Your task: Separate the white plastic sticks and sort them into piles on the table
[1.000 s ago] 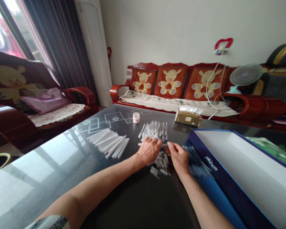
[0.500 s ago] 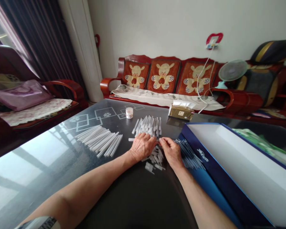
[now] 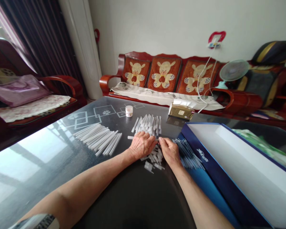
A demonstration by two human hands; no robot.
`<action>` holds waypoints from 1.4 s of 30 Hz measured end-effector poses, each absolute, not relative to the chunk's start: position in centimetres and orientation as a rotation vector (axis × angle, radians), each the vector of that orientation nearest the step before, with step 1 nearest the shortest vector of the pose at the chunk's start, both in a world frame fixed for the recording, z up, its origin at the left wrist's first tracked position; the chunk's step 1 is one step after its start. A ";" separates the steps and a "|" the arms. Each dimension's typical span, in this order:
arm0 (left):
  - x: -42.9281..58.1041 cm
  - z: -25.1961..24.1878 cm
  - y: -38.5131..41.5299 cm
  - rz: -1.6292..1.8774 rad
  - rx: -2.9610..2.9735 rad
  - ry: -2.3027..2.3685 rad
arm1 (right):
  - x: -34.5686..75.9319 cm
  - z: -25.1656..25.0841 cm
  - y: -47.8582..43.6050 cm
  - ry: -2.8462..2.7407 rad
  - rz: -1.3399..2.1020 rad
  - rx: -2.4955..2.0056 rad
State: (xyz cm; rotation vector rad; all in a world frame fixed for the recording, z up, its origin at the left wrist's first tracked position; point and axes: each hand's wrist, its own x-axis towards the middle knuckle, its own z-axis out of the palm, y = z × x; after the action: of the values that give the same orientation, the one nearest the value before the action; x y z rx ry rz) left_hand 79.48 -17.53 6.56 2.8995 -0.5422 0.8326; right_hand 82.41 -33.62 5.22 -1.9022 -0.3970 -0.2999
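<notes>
My left hand (image 3: pixel 142 145) is closed around a white tube (image 3: pixel 130 137), whose end sticks out to the left. Close beside it, my right hand (image 3: pixel 169 150) pinches at the tube's other end, its fingertips nearly touching my left hand; the part between them is too small to make out. Beyond my hands is a bundle of capped white tubes (image 3: pixel 149 123). Small translucent pieces (image 3: pixel 155 156) lie scattered just below my hands. To the left is a pile of long white tubes (image 3: pixel 100 138). Thin dark sticks (image 3: pixel 189 154) lie right of my right hand.
A dark blue box (image 3: pixel 225 168) with a white inside takes up the right side of the table. A small white jar (image 3: pixel 129 111) and a gold tissue box (image 3: pixel 181 110) stand farther back. Green-and-white packaging (image 3: pixel 262 146) lies behind the blue box.
Both hands hold nearly the same place and grip. The view has shifted slightly; nothing else has visibly moved.
</notes>
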 end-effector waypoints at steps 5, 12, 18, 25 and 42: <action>79.4 6.7 -17.5 0.813 2.916 -0.525 | 82.3 5.3 -33.8 -0.497 -0.306 -1.854; 79.5 6.5 -17.4 0.834 2.897 -0.532 | 82.5 5.0 -33.7 -0.360 -0.246 -1.842; 79.6 6.4 -17.3 0.850 2.895 -0.541 | 82.4 5.1 -33.7 -0.463 -0.328 -1.899; 79.7 6.4 -17.4 0.927 2.866 -0.568 | 82.8 4.6 -33.7 -0.358 -0.277 -1.848; 79.8 6.2 -17.3 0.950 2.865 -0.583 | 83.0 4.4 -33.6 -0.390 -0.373 -1.919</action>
State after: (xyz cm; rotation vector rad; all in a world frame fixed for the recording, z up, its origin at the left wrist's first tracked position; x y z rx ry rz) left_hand 79.80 -17.29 6.16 2.8653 -0.5826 0.9500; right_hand 82.95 -33.57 4.38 -1.9192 -0.3900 -0.3725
